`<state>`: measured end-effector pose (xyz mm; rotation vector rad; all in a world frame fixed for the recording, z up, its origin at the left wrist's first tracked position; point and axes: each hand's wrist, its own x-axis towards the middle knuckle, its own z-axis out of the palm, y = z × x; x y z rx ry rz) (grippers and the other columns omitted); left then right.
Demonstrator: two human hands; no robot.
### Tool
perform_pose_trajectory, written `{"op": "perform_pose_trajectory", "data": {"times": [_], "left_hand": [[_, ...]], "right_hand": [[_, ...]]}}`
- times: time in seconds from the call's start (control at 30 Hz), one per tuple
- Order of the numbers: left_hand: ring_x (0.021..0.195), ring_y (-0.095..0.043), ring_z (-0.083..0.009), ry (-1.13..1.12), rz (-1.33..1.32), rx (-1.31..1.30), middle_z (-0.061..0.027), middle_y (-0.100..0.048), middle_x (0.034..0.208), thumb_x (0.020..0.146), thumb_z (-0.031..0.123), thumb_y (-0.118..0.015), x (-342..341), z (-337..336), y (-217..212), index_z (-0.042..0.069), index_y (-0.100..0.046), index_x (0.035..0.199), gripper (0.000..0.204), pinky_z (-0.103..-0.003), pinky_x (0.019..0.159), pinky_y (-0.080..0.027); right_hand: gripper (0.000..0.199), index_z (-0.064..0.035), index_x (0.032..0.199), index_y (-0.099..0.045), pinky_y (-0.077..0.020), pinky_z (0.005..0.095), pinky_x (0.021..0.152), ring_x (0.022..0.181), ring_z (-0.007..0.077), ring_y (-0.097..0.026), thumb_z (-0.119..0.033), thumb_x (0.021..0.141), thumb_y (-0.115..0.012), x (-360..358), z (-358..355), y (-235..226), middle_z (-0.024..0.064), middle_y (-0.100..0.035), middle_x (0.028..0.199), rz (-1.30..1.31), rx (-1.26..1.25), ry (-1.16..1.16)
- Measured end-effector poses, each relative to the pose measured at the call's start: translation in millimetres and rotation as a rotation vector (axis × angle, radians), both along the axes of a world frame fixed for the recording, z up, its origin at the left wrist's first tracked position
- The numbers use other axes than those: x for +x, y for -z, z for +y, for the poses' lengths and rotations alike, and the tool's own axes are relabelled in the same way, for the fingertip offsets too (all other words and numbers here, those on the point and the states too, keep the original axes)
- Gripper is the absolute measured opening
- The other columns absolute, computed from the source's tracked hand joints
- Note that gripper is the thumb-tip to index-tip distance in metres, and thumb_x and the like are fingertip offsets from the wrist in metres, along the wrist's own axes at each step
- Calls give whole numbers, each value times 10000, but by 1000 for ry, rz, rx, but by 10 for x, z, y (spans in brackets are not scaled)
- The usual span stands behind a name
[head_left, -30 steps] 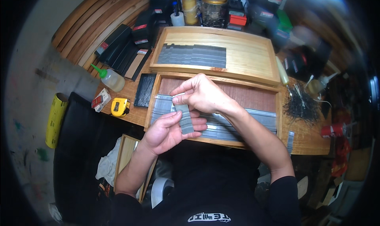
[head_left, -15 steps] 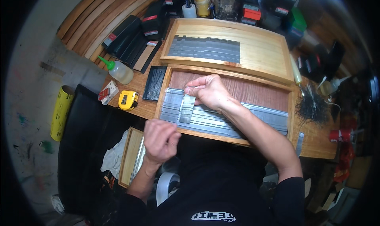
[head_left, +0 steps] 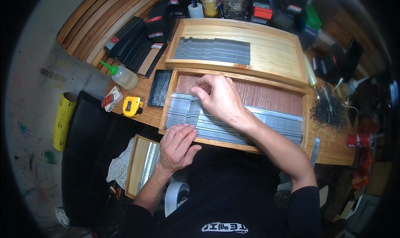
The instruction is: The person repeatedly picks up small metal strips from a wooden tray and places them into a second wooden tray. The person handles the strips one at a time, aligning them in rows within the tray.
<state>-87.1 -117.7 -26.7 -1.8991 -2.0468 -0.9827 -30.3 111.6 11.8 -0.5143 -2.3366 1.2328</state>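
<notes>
Grey metal strips (head_left: 266, 125) lie in rows in a shallow wooden tray (head_left: 307, 113). A narrow stack of short metal strips (head_left: 193, 111) rests at the tray's left, beside more short strips (head_left: 178, 108). My right hand (head_left: 221, 98) bends over the far end of the narrow stack, thumb beside it and apart from the index finger; its other fingertips are hidden. At the near left edge, my left hand (head_left: 178, 145) lays its outstretched fingers on the stack's near end, thumb apart.
Behind stands a second wooden tray (head_left: 279, 46) with layered grey strips (head_left: 212, 50). To the left are a black slab (head_left: 160, 88), a yellow tape measure (head_left: 133, 106) and a green-tipped bottle (head_left: 123, 76). A dark bristly bundle (head_left: 329, 108) sits at the right.
The narrow stack, pinched and tilted in my right hand before, now lies among the strips. My right hand has loosened its pinch. My left hand has moved right and up, its fingers stretching onto the strips.
</notes>
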Motion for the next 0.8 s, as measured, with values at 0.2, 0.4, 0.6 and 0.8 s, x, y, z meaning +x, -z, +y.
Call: {"op": "perform_pose_trajectory", "data": {"times": [0.2, 0.4, 0.6, 0.8], "left_hand": [[1131, -717, -386, 9, 25, 16, -192, -745, 1194, 1054, 349, -694, -22, 22, -29, -46, -753, 1176, 417, -493, 990, -560], [1104, -716, -376, 13, -7, 23, -179, -740, 1181, 999, 317, -763, -59, 42, -42, -45, -748, 1163, 397, -484, 972, -558], [1046, -699, -359, -12, 41, 14, -164, -727, 1154, 968, 285, -789, -56, 97, -61, -37, -750, 1138, 367, -473, 928, -552], [995, -692, -339, -20, 60, 15, -150, -721, 1078, 960, 271, -788, -92, 109, -77, -36, -752, 1085, 334, -455, 878, -551]], "right_hand": [[362, 56, 1001, -794, -605, 461, 740, 741, 254, -759, -239, 1109, -614, 116, 141, -215, 145, -753, 739, -438, -98, -315], [403, 66, 1058, -770, -565, 368, 603, 566, 158, -645, -253, 1146, -540, 112, 88, -350, 107, -753, 732, -622, -420, -401], [383, 94, 911, -738, -543, 360, 554, 536, 160, -613, -197, 1093, -567, -20, 34, -307, 119, -774, 771, -549, -524, -404], [391, 79, 1043, -746, -536, 346, 601, 611, 147, -618, -240, 1122, -533, -187, -78, -277, 104, -739, 761, -498, -555, -394]]}}
